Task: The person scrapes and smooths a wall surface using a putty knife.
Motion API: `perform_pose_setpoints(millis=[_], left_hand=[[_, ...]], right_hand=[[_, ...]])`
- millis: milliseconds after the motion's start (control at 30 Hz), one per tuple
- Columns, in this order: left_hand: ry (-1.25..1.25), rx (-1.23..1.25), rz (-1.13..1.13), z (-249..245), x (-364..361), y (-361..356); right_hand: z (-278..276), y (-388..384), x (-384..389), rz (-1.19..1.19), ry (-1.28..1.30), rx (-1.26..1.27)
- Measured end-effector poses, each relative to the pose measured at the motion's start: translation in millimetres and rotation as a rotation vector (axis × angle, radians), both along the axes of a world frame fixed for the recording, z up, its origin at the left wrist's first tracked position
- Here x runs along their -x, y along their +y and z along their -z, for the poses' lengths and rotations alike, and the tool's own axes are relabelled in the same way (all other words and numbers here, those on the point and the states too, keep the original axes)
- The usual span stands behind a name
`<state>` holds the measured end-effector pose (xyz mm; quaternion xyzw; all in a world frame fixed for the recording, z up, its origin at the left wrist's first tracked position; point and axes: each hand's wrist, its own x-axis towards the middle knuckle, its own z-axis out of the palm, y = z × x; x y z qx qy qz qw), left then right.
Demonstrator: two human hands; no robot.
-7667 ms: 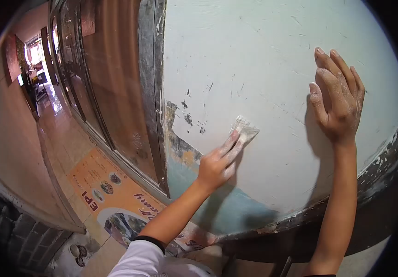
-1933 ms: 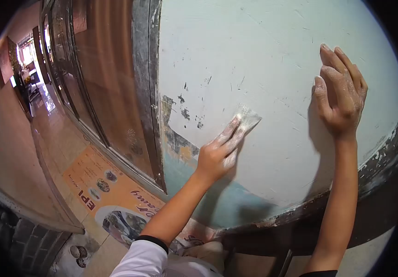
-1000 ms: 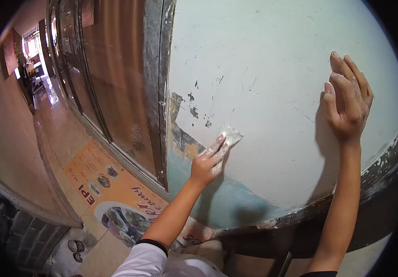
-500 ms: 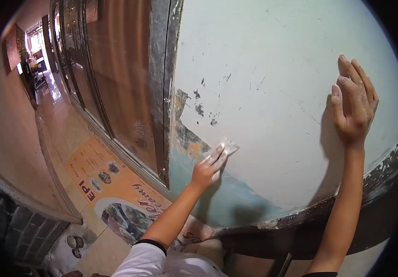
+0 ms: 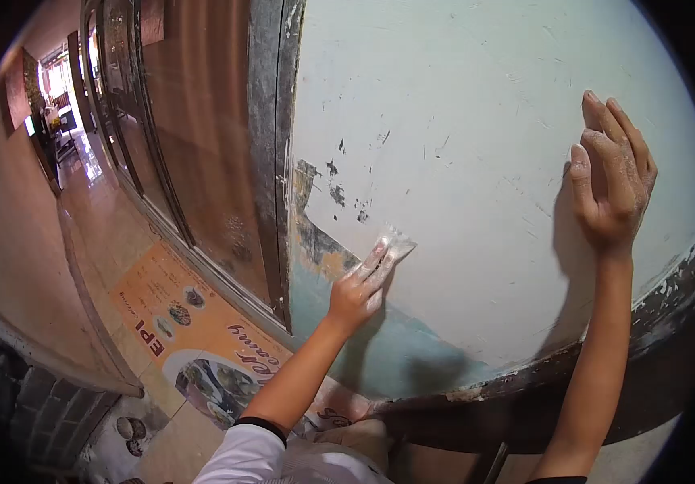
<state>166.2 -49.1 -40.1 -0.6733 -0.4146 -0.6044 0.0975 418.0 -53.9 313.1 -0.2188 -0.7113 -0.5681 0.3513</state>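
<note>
My left hand (image 5: 355, 290) grips a small flat scraper (image 5: 400, 242), its pale, dusty blade against the white wall panel (image 5: 476, 202). Dark chipped spots lie above the blade, and a bare grey and ochre patch (image 5: 327, 250) is to its left. Bluish-green paint (image 5: 372, 331) shows below the hand. At the right, my right hand (image 5: 613, 177) is raised at the wall, dusty, with its fingers slightly bent and the thumb apart. It holds nothing.
A worn dark wooden post (image 5: 271, 121) and brown sliding panels stand left of the wall. An orange printed banner (image 5: 194, 306) lies on the tiled floor. Grey blocks (image 5: 57, 403) are at the lower left. A dark ledge (image 5: 541, 403) runs below the wall.
The view has shifted slightly, so the wall and post sit a little further left. The scraper has moved slightly right across the wall, still in my left hand. My right hand keeps its pose.
</note>
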Motion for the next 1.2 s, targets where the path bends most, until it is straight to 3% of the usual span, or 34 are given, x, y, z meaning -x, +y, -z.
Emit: perform_pose_setpoints(millis=[133, 267, 333, 400, 500, 567, 700, 800, 967, 1067, 1133, 1200], left_hand=[[0.032, 0.022, 0.013, 7, 6, -7], [0.059, 0.045, 0.099, -63, 11, -3], [0.061, -0.009, 0.098, -73, 8, 0], [0.006, -0.009, 0.110, -60, 6, 0], [0.027, 0.022, 0.048, 13, -3, -2], [0.035, 0.058, 0.060, 24, -3, -8], [0.099, -0.056, 0.074, -46, 3, 2], [0.021, 0.039, 0.143, -104, 0, -2], [0.040, 0.036, 0.087, -49, -3, -7], [0.057, -0.034, 0.054, -43, -3, -6], [0.069, -0.039, 0.062, -72, -1, -10], [0.037, 0.128, 0.115, -107, -1, -17]], right_hand=[[1, -1, 5, -0.006, 0.025, -0.002], [5, -2, 5, 0.016, 0.082, 0.019], [4, -3, 5, 0.019, 0.090, 0.014], [4, -3, 5, 0.019, 0.084, 0.016], [6, -3, 6, 0.005, 0.079, 0.016], [4, -4, 7, 0.030, 0.095, 0.023], [5, -2, 6, 0.026, 0.101, 0.024], [6, -1, 4, 0.011, 0.098, 0.021], [5, -2, 5, -0.003, 0.094, 0.027], [4, -2, 7, 0.002, 0.088, 0.010], [5, -4, 8, -0.002, 0.103, 0.030], [5, -2, 6, 0.008, 0.099, 0.018]])
